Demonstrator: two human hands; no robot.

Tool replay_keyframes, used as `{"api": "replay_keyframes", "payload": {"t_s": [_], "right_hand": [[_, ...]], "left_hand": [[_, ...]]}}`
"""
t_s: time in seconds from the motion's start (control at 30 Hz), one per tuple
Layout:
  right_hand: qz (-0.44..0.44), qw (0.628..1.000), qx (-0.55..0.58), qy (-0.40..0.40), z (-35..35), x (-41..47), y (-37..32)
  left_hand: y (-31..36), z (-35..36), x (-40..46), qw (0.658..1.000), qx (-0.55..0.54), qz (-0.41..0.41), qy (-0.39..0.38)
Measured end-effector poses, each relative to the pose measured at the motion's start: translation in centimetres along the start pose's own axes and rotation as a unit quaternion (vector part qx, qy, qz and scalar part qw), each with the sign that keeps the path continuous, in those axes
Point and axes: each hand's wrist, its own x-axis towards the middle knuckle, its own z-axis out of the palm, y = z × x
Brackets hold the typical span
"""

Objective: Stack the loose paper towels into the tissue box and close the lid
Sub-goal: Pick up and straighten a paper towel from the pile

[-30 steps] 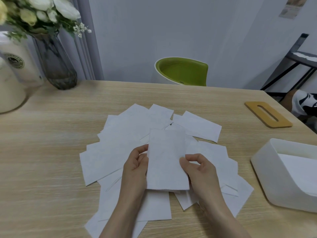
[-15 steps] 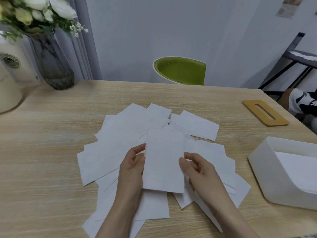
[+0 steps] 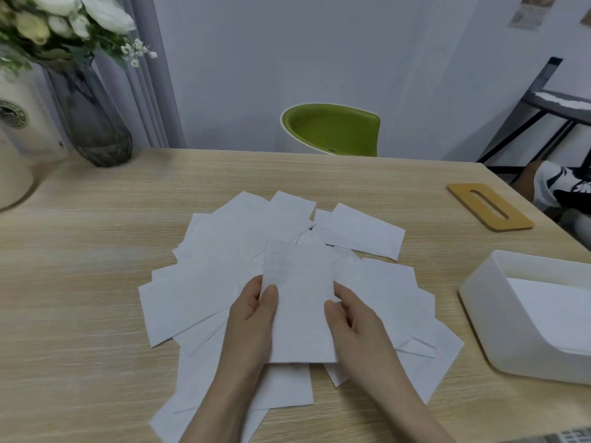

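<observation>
At table centre, left hand and right hand pinch one paper towel by its side edges, thumbs now on top, over the loose towels. Tissue box open, right, cut off by the frame; wooden lid apart behind it. Underside fingers hidden.

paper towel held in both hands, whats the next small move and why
Probably carry the held paper towel rightward and lay it in the open tissue box. Left hand and right hand pinch its side edges, lifting it above the fanned loose towels. The box sits to the right with white sheets inside, and its wooden lid lies off, behind it.
</observation>
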Motion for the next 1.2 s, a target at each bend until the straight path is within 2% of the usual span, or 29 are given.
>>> {"api": "replay_keyframes", "payload": {"t_s": [0.23,0.47,0.67,0.77,0.87,0.93,1.03,1.2], "right_hand": [[-0.027,0.998,-0.025,-0.047,0.8,-0.6,-0.5],[-0.013,0.999,0.030,0.018,0.5,-0.2,-0.1],[-0.031,0.999,0.037,-0.006,0.9,-0.2,0.2],[-0.029,0.999,0.041,0.009,0.3,0.4,0.4],[-0.071,0.993,-0.054,0.083,-2.0,1.8,1.3],[-0.080,0.982,-0.140,0.099,-3.8,3.1,1.9],[-0.052,0.970,-0.229,0.061,-5.8,4.7,2.8],[-0.037,0.958,-0.284,0.011,-6.9,6.0,3.0]], "left_hand": [[0.9,0.3,-0.7,0.998,-0.029,-0.039,-0.046],[0.9,0.1,-0.7,0.997,-0.018,-0.028,-0.063],[0.6,0.3,-0.9,0.996,-0.012,-0.007,-0.087],[0.3,0.1,-0.8,0.998,-0.002,-0.002,-0.068],[0.1,-0.3,-0.5,1.000,-0.009,-0.002,-0.019],[0.0,-0.5,-0.3,1.000,-0.024,-0.006,0.010],[0.1,-0.4,-0.2,0.999,-0.044,-0.008,0.029],[-0.1,-0.6,-0.1,0.998,-0.063,-0.009,0.026]]}}
